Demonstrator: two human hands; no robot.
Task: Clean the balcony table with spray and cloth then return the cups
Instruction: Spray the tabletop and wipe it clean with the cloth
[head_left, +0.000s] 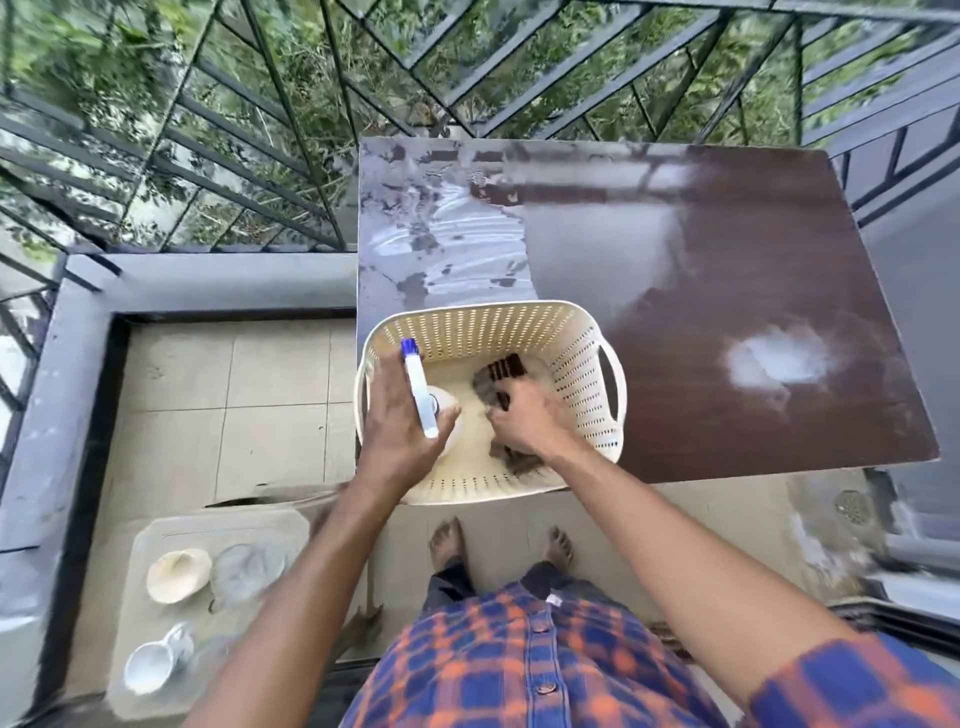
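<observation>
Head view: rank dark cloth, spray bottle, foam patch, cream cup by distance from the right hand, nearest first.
1. Dark cloth: in the basket, gripped by the right hand.
2. Spray bottle: just left, held in the left hand.
3. Foam patch: on the table, to the right.
4. Cream cup: on the low tray, far left.

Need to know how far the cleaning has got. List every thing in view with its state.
table: wet streaks on left, white foam patch on right not wiped.
basket: upright on table's near edge.
spray bottle: upright in basket, gripped by left hand.
cloth: in basket, gripped by right hand.
cups: off table, on pale mat on floor.
</observation>
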